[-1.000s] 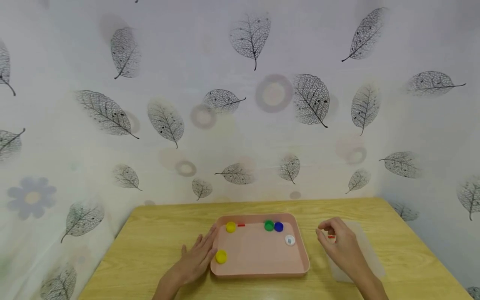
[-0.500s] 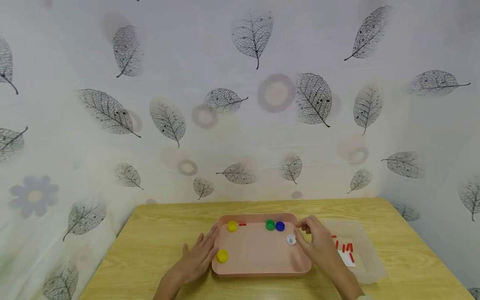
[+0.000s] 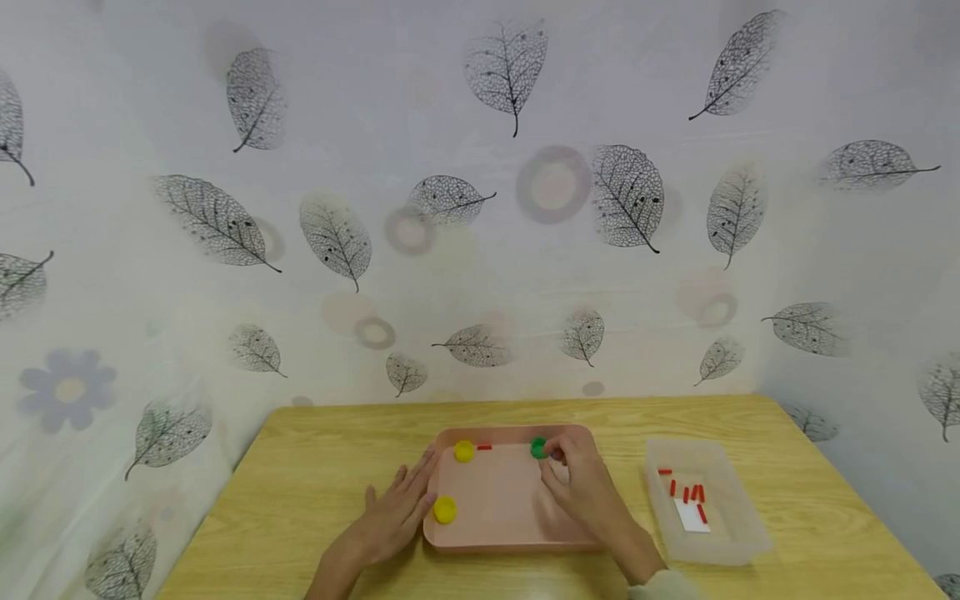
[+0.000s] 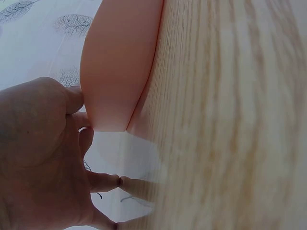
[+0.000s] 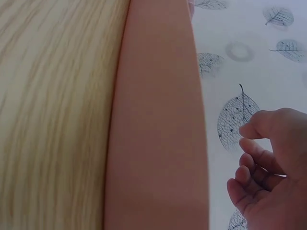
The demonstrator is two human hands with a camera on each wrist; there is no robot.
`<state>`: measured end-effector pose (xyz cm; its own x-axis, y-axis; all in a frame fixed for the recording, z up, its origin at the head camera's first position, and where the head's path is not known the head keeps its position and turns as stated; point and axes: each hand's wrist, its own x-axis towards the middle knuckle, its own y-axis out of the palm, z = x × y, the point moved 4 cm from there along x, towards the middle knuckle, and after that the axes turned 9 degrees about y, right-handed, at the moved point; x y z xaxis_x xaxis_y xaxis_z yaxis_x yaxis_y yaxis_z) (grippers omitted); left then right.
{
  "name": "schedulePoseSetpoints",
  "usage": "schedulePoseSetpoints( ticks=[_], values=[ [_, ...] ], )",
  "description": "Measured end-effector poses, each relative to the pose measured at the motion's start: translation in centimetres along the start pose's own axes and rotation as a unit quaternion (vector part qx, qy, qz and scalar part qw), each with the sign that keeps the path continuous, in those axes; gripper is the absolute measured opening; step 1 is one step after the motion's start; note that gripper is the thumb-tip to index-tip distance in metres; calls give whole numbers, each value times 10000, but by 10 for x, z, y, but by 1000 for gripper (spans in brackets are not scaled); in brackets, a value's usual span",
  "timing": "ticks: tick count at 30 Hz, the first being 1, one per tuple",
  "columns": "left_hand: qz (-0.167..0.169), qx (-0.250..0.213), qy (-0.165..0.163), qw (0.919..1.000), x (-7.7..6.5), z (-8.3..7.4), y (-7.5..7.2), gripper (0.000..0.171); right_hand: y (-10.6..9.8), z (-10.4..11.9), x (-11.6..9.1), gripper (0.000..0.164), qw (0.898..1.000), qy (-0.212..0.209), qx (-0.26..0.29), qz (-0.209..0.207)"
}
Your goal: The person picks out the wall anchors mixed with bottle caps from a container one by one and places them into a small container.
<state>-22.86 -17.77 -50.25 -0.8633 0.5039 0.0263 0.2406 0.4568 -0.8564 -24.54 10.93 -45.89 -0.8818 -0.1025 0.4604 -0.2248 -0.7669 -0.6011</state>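
My left hand (image 3: 393,517) lies with extended fingers against the left side of a pink tray (image 3: 517,547); the left wrist view shows fingertips at the tray's outer wall (image 4: 115,67). Over the tray's right part is my right hand (image 3: 585,487), thumb and index finger brought close together beside a green cap (image 3: 538,448). In the right wrist view the right hand (image 5: 273,163) has curled fingers, and I cannot tell whether something small is pinched. The blue and white caps are hidden behind it. Two yellow caps (image 3: 464,452) and a red stick (image 3: 484,447) lie in the tray.
A translucent box (image 3: 712,548) to the right of the tray holds several red sticks (image 3: 694,493) and a white piece of paper (image 3: 692,517). Everything stands on a wooden table (image 3: 322,450) against a leaf-patterned wall covering (image 3: 480,267).
My right hand has moved left from the translucent box, across the tray's right rim, to the green cap, uncovering the red sticks in the box. The left hand stays put.
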Motion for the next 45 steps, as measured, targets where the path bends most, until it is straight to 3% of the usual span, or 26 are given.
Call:
schedulePoseSetpoints(
  ticks=[6, 13, 23, 30, 45],
  values=[
    [-52, 40, 10, 10000, -1, 1, 0, 55, 21, 10, 5, 15, 9987, 223, -392, 221],
    [-55, 85, 14, 9999, -1, 2, 0, 55, 43, 15, 12, 12, 9966, 516, -191, 619],
    [-38, 114, -13, 9999, 0, 1, -2, 55, 64, 16, 21, 10, 9967, 304, -466, 583],
    [-116, 112, 82, 9998, -1, 0, -2, 55, 81, 12, 27, 10, 9914, 600, -694, 934],
    [-72, 39, 145, 9999, -1, 0, -5, 55, 105, 12, 41, 11, 9811, 292, -1440, 1258]
  ],
)
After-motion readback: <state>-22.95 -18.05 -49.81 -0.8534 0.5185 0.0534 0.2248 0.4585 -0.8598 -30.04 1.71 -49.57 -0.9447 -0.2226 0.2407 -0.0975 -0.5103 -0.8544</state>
